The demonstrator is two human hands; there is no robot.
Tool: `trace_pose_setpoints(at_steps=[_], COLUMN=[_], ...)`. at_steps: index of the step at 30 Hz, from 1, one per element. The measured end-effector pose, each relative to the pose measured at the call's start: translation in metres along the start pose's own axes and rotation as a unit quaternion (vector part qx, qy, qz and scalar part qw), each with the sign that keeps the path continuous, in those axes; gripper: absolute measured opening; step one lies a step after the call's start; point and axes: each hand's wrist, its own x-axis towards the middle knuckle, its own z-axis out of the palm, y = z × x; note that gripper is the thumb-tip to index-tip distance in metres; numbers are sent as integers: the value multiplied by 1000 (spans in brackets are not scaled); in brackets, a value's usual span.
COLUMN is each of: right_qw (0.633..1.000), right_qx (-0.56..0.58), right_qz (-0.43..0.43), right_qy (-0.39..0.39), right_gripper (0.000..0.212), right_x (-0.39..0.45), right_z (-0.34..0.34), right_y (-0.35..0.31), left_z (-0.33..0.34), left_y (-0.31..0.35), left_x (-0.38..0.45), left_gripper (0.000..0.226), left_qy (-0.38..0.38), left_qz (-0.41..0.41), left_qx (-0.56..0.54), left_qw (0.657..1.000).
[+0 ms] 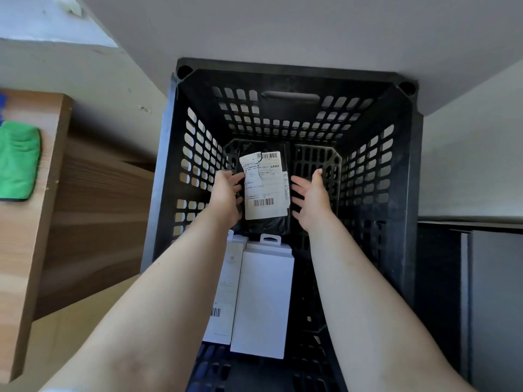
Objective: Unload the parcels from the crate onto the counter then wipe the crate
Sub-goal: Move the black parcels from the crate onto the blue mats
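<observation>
Inside the black crate (402, 171), the left hand (226, 193) touched the black parcel (266, 190) at the far wall, fingers loose; the right hand (310, 196) hovered open beside it. Two white boxes (261, 301) lay nearer, partly hidden by forearms.

Open gaps either side of black parcel (266, 193) w/ crate (368, 171) walls close; white boxes (261, 301) behind.
</observation>
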Motion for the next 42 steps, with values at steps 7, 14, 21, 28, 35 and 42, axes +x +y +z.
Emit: trace_pose_setpoints(at_steps=[7,14,21,28,35,42], right_qw=[1000,997,986,969,941,908], right_qx=[11,-8,-65,-77,-37,-60], right_qz=[-8,-72,-142,-210,-288,-321], right_qy=[2,-16,-58,-101,-174,-263], right_gripper=[82,79,75,69,80,82], right_x=[-20,-64,-123,-183,-260,-339], right_z=[-1,-8,-12,-17,21,116], right_y=[-10,-19,-31,-36,-38,-1], left_z=[-1,-9,-21,-43,-95,-214], left_y=[12,24,14,21,49,45], left_x=[-11,-49,-102,-162,-243,-299], left_gripper=[53,54,50,56,58,57], left_qy=[-66,-88,-121,-172,-162,-126], left_qz=[-8,41,62,136,242,314], left_qx=[18,51,-33,-22,-25,-122], left_qw=[998,994,990,976,956,933])
